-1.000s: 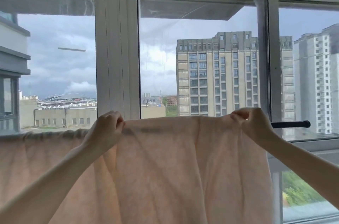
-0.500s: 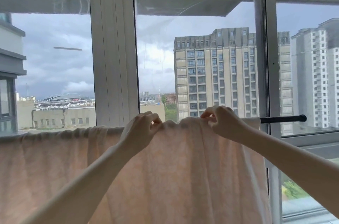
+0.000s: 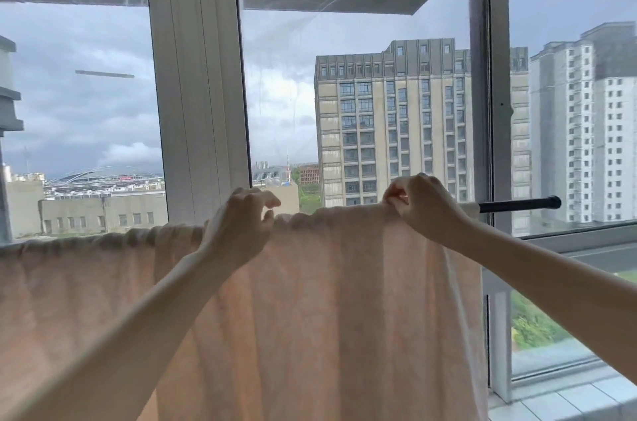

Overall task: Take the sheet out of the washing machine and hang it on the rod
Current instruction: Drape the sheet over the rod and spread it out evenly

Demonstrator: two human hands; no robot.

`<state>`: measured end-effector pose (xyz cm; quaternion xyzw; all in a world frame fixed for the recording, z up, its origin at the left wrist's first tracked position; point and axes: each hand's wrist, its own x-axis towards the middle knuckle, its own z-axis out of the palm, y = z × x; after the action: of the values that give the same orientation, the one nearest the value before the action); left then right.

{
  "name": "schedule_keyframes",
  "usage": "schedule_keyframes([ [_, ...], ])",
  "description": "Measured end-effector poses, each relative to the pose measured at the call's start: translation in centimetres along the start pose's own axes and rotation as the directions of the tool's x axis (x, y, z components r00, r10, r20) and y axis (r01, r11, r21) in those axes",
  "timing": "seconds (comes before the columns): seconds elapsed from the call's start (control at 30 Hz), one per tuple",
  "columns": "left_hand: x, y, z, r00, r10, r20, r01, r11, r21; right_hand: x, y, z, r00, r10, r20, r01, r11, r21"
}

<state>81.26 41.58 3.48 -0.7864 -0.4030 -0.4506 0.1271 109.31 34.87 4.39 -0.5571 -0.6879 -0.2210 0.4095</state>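
**Pink sheet draped over the rod, both hands at its top edge**

A pale pink sheet [image 3: 310,300] is seen hung across a black rod [image 3: 518,204] in front of a white-framed window [image 3: 196,76], its top edge bunched into small gathers at the left and lying smoother toward the right. The cloth is spread from the left border of the view to just short of the rod's right end, where a bare stretch of the black rod and its end cap are left showing. The lower part of the sheet is cut off by the bottom of the view.

The left hand [image 3: 241,227] is raised at the gathered top edge, near the middle of the sheet. Its fingers are curled with thumb and forefinger held slightly apart just above the fold; whether any cloth is actually caught between them cannot be told.

Further right, the right hand [image 3: 422,207] is held at the top edge, its fingertips closed in a pinch on the fabric where it passes over the rod.

Beyond the glass, low buildings are seen at the left, a tall beige apartment block [image 3: 393,124] in the middle, and a white tower [image 3: 586,131] at the right under a grey cloudy sky
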Motion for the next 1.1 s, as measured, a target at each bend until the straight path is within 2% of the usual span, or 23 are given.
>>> schedule_keyframes([
  [0.1, -0.2, 2.1, 1.4, 0.989, 0.128, 0.078, -0.12, 0.987, -0.105, 0.0, -0.4, 0.6, 0.997, -0.004, 0.078, 0.004, 1.0, 0.007],
  [0.2, 0.0, 1.9, 2.2, 0.99, 0.134, 0.041, -0.127, 0.98, -0.152, 0.1, -0.1, 0.7, 0.997, 0.003, 0.082, -0.003, 1.0, -0.006],
  [0.33, 0.4, 0.2, 1.6, 0.999, 0.032, -0.03, -0.034, 0.995, -0.097, 0.5, 0.6, 0.5, 0.999, 0.036, -0.01, -0.037, 0.997, -0.07],
  [0.47, 0.1, -2.8, -0.3, 0.983, -0.132, -0.128, 0.126, 0.991, -0.051, 1.2, 2.2, -1.5, 0.971, 0.175, -0.165, -0.185, 0.981, -0.051],
  [0.53, -0.4, -3.2, -1.0, 0.979, -0.163, -0.118, 0.159, 0.986, -0.049, 0.8, 2.9, -1.9, 0.972, 0.201, -0.123, -0.209, 0.976, -0.054],
  [0.6, -0.9, -2.2, -1.2, 0.988, -0.137, -0.078, 0.133, 0.99, -0.045, 0.1, 2.4, -1.5, 0.986, 0.169, -0.007, -0.169, 0.984, -0.052],
  [0.67, -1.1, -0.5, -0.8, 0.999, -0.034, -0.007, 0.033, 0.998, -0.058, -0.1, 1.0, -0.8, 0.988, 0.124, 0.09, -0.125, 0.992, 0.007],
  [0.8, -0.6, 2.3, 1.1, 0.985, 0.152, 0.086, -0.141, 0.982, -0.123, 0.7, -0.9, 1.1, 0.987, 0.026, 0.158, -0.03, 0.999, 0.018],
  [0.9, -0.3, 2.5, 2.2, 0.989, 0.14, 0.056, -0.131, 0.981, -0.143, 0.8, -0.9, 2.1, 0.995, -0.003, 0.098, 0.003, 1.0, -0.006],
  [1.1, 0.8, 1.5, 2.4, 0.999, -0.008, -0.049, 0.003, 0.996, -0.087, 2.0, -0.9, 2.0, 0.999, 0.044, -0.013, -0.045, 0.998, -0.033],
])
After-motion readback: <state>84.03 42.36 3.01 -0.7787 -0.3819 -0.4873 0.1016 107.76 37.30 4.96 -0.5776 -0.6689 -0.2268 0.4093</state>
